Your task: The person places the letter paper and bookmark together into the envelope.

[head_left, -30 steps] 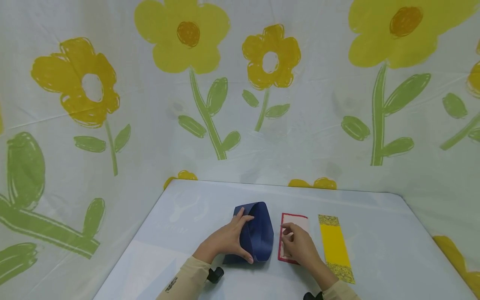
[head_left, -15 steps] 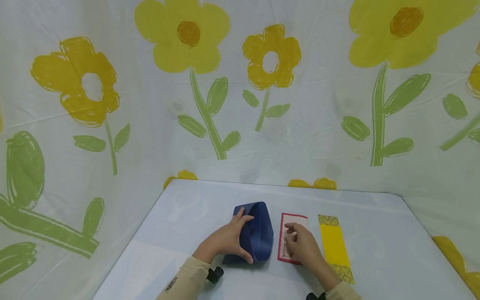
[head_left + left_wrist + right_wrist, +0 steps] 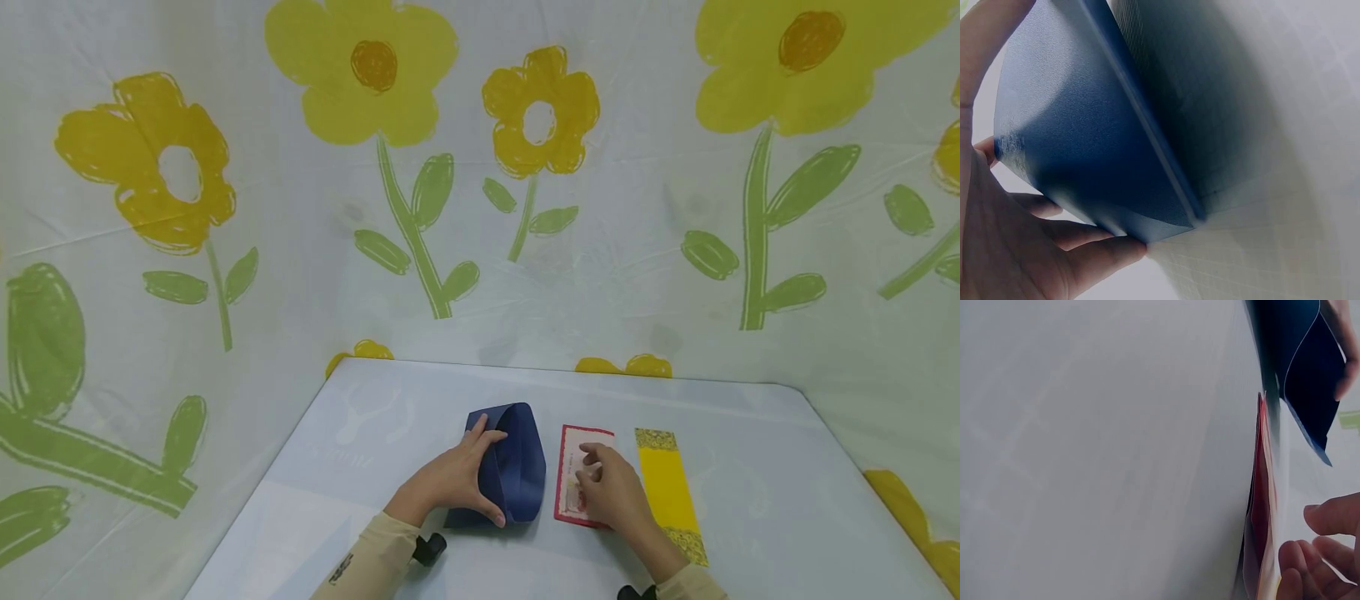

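A dark blue paper envelope [image 3: 522, 471] stands with its flap spread on the table, left of centre. My left hand [image 3: 453, 477] holds it, thumb at the near edge and fingers at the far edge; the left wrist view shows several fingertips along the envelope's rim [image 3: 1097, 125]. To its right lies a pale card with a red border [image 3: 567, 467], seen edge-on in the right wrist view, where its layers part slightly. Over the card's right part hovers my right hand [image 3: 617, 493], thumb and fingers loosely bent with a gap between them and nothing held.
A yellow strip with patterned ends [image 3: 667, 479] lies right of the card, partly behind the right wrist. The white table [image 3: 765, 467] meets a flower-printed cloth [image 3: 637, 192] at the back and sides. Dark wrist cameras [image 3: 430, 550] sit at both cuffs.
My right hand has drifted a little to the right, off the card's left edge, so more of its printed face shows. The left hand and envelope stay put.
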Available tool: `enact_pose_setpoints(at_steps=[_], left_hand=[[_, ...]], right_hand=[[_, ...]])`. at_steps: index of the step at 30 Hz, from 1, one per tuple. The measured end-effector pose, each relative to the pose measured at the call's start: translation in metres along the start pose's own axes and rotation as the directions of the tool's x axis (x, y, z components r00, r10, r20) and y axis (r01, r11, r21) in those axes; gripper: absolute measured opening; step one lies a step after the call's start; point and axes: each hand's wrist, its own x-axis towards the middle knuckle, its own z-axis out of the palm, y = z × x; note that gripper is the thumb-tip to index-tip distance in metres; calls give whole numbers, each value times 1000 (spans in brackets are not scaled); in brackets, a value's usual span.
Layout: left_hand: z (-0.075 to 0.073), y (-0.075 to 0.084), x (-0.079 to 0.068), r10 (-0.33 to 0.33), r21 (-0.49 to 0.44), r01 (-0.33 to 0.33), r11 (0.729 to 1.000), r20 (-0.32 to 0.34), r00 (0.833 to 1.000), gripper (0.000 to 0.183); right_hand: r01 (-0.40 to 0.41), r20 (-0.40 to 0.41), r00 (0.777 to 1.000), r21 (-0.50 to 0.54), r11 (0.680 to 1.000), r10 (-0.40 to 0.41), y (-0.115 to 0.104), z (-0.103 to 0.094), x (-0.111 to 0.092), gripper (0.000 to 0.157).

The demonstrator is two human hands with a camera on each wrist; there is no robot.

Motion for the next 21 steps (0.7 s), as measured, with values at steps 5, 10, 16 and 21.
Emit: enact_pose_setpoints(at_steps=[5, 10, 16, 21], left_hand=[[-2, 1, -1, -5, -12, 5, 1000, 6, 1000, 127], [-2, 1, -2, 5, -15, -5, 1000, 4, 1000, 126], [-1, 0, -2, 13, -15, -13, 1000, 2, 1000, 126], [-1, 0, -1, 3, -20, -3, 1000, 7, 1000, 125]], right_hand=[[-4, -22, 1000, -14, 1000, 3, 2, -2, -1, 49], [-1, -41, 999, -19, 1000, 0, 4, -3, -3, 51], [-8, -53, 999, -31, 999, 7, 7, -5, -3, 51], [-14, -62, 998, -39, 999, 12, 8, -8, -4, 52]])
